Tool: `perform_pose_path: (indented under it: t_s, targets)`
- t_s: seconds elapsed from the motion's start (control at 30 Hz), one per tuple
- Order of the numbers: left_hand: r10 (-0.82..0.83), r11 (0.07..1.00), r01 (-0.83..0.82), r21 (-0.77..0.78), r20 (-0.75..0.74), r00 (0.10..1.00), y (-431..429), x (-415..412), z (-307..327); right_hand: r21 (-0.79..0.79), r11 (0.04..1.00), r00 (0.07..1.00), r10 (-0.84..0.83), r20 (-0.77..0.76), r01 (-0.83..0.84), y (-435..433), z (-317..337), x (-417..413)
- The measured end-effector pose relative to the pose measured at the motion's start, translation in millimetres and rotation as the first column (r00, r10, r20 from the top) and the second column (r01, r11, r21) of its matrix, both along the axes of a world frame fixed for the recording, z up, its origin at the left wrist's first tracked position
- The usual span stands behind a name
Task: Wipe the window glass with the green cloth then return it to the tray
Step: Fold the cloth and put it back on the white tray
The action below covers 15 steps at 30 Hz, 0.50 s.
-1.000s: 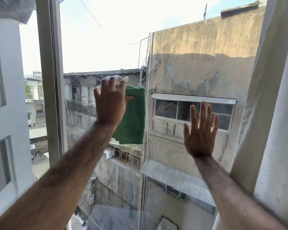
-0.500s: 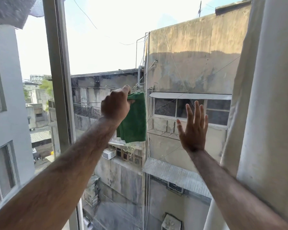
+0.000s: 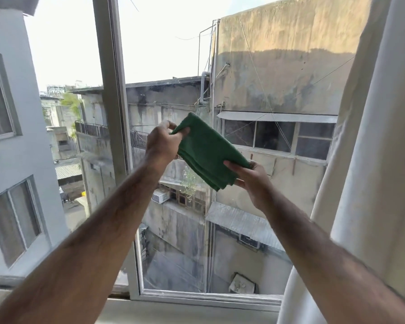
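Note:
A folded green cloth [image 3: 206, 152] is held in the air in front of the window glass [image 3: 262, 85], off the pane. My left hand [image 3: 160, 142] pinches its upper left corner. My right hand [image 3: 251, 181] grips its lower right end from below. The cloth slants down from left to right between the two hands. No tray is in view.
A white window frame post [image 3: 114, 90] stands left of my hands, and the bottom frame rail [image 3: 208, 298] runs along the sill [image 3: 173, 312]. A pale curtain [image 3: 372, 160] hangs at the right. Buildings show through the glass.
My left hand has pulled the cloth off the glass and lowered it. My right hand has left the pane and taken hold of the cloth's lower end. The camera has tilted down.

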<state>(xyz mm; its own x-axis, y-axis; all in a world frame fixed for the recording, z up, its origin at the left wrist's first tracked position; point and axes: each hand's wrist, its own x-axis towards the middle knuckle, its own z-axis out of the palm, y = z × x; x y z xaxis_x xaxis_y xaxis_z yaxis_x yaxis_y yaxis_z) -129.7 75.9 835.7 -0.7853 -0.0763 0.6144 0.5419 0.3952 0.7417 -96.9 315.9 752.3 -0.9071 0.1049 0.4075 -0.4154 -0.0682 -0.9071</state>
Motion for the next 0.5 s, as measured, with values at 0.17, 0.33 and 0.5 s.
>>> perform_pose_path:
  t_s: [0.17, 0.33, 0.5]
  targets:
    - [-0.46, 0.837, 0.287, 0.466, 0.316, 0.83, -28.7, 7.0, -78.0, -0.191, 0.98, 0.991, 0.08, 0.106, -0.058, -6.3, -40.4, 13.7]
    - [-0.607, 0.725, 0.248, 0.642, 0.426, 0.671, -42.0, 13.4, -178.8, -0.242, 0.97, 0.958, 0.061, 0.279, 0.008, -15.8, -120.2, 20.1]
    - [-0.572, 0.766, 0.149, 0.625, 0.558, 0.602, -47.5, 18.8, -280.4, -0.246, 0.966, 0.903, 0.042, 0.427, 0.072, -21.7, -216.7, 36.1]
